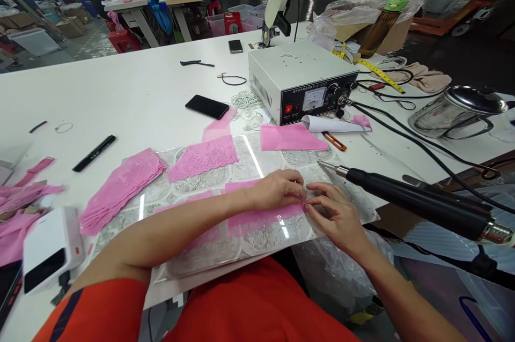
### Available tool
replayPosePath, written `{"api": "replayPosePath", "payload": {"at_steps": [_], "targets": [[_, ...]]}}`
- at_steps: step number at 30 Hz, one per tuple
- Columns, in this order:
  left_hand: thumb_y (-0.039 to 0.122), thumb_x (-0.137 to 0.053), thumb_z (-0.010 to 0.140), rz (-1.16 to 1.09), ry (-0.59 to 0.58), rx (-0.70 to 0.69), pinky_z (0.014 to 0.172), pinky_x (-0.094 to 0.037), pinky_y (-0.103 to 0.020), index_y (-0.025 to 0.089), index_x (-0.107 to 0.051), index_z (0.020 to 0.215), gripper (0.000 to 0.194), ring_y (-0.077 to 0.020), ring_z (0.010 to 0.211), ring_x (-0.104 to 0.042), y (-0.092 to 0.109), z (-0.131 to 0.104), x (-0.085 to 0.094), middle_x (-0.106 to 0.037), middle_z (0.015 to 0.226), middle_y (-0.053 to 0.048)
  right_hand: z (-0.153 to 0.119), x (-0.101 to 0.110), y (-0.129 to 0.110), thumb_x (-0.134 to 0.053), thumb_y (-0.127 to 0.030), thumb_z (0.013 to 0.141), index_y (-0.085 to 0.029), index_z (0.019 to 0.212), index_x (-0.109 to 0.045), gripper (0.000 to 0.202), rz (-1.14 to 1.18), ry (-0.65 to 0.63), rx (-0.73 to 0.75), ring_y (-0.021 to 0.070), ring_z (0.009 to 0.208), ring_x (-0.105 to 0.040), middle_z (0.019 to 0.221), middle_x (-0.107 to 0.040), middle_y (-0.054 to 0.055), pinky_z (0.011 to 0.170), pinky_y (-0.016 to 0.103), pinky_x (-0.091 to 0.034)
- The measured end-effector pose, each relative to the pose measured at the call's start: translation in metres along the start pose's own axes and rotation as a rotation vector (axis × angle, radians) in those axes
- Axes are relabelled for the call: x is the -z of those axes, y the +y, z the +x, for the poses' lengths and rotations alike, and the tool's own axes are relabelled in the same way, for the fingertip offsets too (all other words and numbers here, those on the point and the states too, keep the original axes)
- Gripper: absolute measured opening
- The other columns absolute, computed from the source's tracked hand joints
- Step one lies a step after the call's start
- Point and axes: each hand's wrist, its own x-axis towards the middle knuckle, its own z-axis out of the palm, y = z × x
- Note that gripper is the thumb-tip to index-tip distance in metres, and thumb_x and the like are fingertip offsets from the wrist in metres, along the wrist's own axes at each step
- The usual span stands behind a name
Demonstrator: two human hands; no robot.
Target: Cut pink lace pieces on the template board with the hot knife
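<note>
My left hand point(278, 190) and my right hand point(336, 214) meet at the right end of a pink fabric piece point(257, 221). Both pinch its edge between thumb and fingers; the exact grip is partly hidden by the fingers. The piece lies flat on a clear, marble-patterned mat point(193, 264). Just behind it rests a pink lace piece point(205, 161), and more pink fabric shows under my left forearm. To the left is a stack of pink lace pieces point(120, 189). A flat pink panel point(293, 138) lies beyond my hands.
A black pen-shaped tool point(414, 201) with a metal tip points in from the right, cabled to a grey control box point(301, 74). Around the table are an orange cutter point(334, 141), a black phone point(207, 106), a marker point(94, 153), a white device point(52, 248) and a glass jug point(450, 114).
</note>
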Motion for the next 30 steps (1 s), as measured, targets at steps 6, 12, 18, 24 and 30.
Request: {"api": "replayPosePath", "payload": {"at_steps": [6, 12, 18, 24, 30], "targets": [[0.023, -0.064, 0.099, 0.082, -0.017, -0.067, 0.089, -0.048, -0.029, 0.018, -0.077, 0.092, 0.015, -0.0176, 0.093, -0.064, -0.003, 0.001, -0.002, -0.067, 0.101, -0.009, -0.001, 0.000, 0.001, -0.065, -0.027, 0.092, -0.026, 0.080, -0.073, 0.015, 0.012, 0.010, 0.002, 0.0234, 0.098, -0.069, 0.107, -0.074, 0.008, 0.083, 0.042, -0.061], [0.024, -0.063, 0.100, 0.131, -0.012, -0.080, 0.092, -0.048, -0.030, 0.019, -0.077, 0.096, 0.015, -0.0183, 0.096, -0.064, -0.001, -0.001, 0.000, -0.067, 0.107, -0.009, -0.001, 0.000, 0.001, -0.064, -0.028, 0.092, -0.026, 0.080, -0.075, 0.015, 0.027, -0.008, -0.022, 0.0243, 0.100, -0.070, 0.107, -0.074, 0.008, 0.084, 0.043, -0.063], [0.025, -0.062, 0.101, 0.172, -0.044, -0.105, 0.089, -0.045, -0.029, 0.019, -0.077, 0.095, 0.017, -0.0177, 0.093, -0.061, 0.000, 0.000, 0.000, -0.067, 0.108, -0.009, 0.000, 0.000, 0.000, -0.065, -0.026, 0.092, -0.026, 0.080, -0.074, 0.015, 0.012, 0.015, 0.003, 0.0234, 0.097, -0.070, 0.104, -0.074, 0.008, 0.080, 0.041, -0.063], [0.025, -0.062, 0.101, 0.169, -0.053, -0.104, 0.089, -0.045, -0.029, 0.019, -0.076, 0.094, 0.016, -0.0171, 0.093, -0.062, -0.001, -0.001, 0.000, -0.067, 0.106, -0.008, 0.000, 0.000, 0.000, -0.066, -0.024, 0.091, -0.025, 0.081, -0.072, 0.012, 0.005, 0.028, 0.041, 0.0226, 0.098, -0.070, 0.104, -0.074, 0.008, 0.081, 0.040, -0.062], [0.015, -0.061, 0.097, 0.097, -0.010, -0.093, 0.088, -0.049, -0.027, 0.016, -0.070, 0.090, 0.012, -0.0169, 0.094, -0.064, 0.004, -0.008, 0.010, -0.067, 0.105, -0.009, -0.005, 0.000, 0.002, -0.063, -0.024, 0.091, -0.025, 0.079, -0.068, 0.012, -0.045, 0.017, 0.004, 0.0234, 0.102, -0.070, 0.110, -0.073, 0.009, 0.084, 0.040, -0.061]]}}
